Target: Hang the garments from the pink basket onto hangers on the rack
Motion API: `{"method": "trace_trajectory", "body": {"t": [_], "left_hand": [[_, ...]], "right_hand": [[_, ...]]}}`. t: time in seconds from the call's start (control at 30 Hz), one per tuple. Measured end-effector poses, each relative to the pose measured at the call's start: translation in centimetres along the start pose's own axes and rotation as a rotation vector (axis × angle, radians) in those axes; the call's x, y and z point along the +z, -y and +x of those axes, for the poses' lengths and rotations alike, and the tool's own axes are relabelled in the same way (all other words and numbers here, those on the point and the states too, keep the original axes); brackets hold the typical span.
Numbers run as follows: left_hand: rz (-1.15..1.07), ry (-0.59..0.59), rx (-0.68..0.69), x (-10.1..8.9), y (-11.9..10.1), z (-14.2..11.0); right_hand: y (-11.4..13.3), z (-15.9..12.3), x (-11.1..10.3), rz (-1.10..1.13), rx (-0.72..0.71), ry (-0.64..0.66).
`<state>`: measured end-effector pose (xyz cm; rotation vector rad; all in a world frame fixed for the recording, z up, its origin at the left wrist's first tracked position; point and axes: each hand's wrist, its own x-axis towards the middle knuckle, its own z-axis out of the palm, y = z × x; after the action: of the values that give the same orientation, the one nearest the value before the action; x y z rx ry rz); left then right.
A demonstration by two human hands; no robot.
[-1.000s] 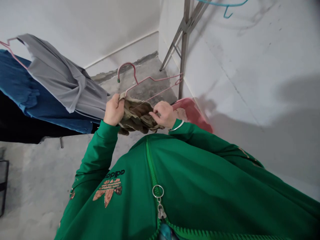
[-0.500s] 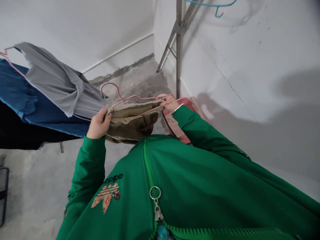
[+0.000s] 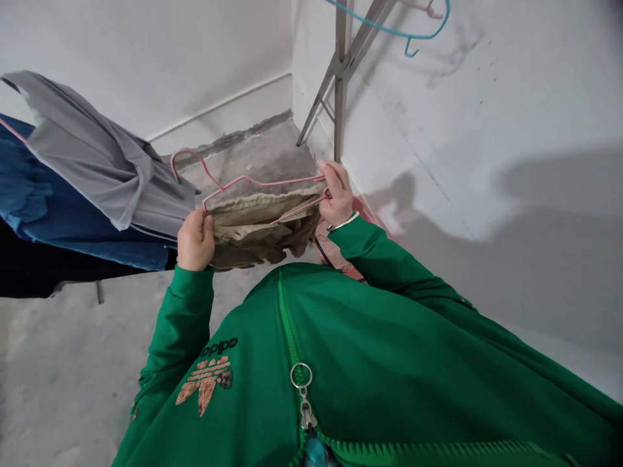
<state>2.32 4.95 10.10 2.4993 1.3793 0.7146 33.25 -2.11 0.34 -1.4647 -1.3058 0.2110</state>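
Note:
A khaki garment [image 3: 257, 224] hangs stretched across a pink wire hanger [image 3: 243, 181] in front of my chest. My left hand [image 3: 195, 240] is closed on the garment's left end, where the hanger's left corner sits. My right hand [image 3: 337, 193] pinches the hanger's right corner together with the cloth there. The hanger's hook curls up to the left, close to a grey garment. Both arms wear green jacket sleeves.
A grey garment [image 3: 97, 162] and a blue one [image 3: 58, 220] hang at the left. A metal rack leg [image 3: 339, 84] stands in the corner, with a teal hanger [image 3: 403, 29] above. A pink basin [image 3: 341, 256] lies low behind my right arm. White wall at right.
My hands moved apart, spreading the bunched khaki garment out along the pink hanger. The hanger's hook swung left toward the grey garment.

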Motion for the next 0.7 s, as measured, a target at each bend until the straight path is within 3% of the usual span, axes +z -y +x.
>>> {"method": "trace_trajectory", "body": {"t": [0.1, 0.23, 0.4, 0.5, 0.7], "left_hand": [[-0.045, -0.042, 0.0, 1.1, -0.2, 0.2], [-0.132, -0.083, -0.03, 1.3, 0.8, 0.5], [-0.128, -0.027, -0.008, 0.3, 2.0, 0.4], [-0.086, -0.017, 0.002, -0.3, 1.8, 0.4], [-0.076, 0.065, 0.063, -1.8, 1.7, 0.8]], "right_hand": [[0.4, 0.2, -1.0, -0.068, -0.099, 0.078], [-1.0, 0.9, -1.3, 0.03, -0.064, 0.246], [-3.4, 1.6, -0.1, 0.304, 0.258, 0.314], [-3.4, 2.2, 0.1, 0.362, 0.438, 0.303], [-1.2, 4.0, -0.6, 0.441, 0.551, 0.279]]}}
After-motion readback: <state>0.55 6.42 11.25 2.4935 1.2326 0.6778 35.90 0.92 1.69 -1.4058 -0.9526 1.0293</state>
